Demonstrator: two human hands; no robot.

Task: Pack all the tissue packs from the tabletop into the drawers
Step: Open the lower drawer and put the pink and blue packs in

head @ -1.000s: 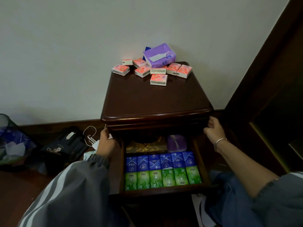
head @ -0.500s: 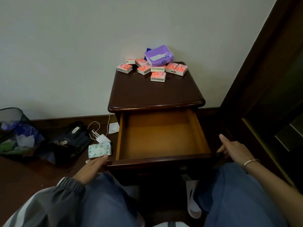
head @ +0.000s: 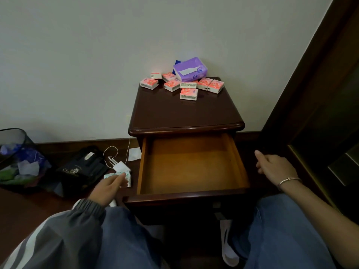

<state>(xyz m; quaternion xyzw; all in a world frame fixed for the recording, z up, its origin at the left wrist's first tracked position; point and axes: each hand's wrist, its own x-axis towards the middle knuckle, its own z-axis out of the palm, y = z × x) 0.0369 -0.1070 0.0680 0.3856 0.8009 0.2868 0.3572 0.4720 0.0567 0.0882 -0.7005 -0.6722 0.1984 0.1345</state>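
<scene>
Small pink packs (head: pixel 188 93) clustered at far end of worktop (head: pixel 184 113), close to the wall; purple pack (head: pixel 190 69) propped behind them; none packed yet. Top drawer (head: pixel 186 198) pulled well out toward near side, nothing showing inside; judged ready to receive. Right grip (head: pixel 273 167) just right of drawer, loosely curled, holding nothing. Left grip (head: pixel 106 189) low at near left, fingers straight over a pale pack (head: pixel 127 178) on the floor; contact unclear; likely a stray to gather first.
</scene>
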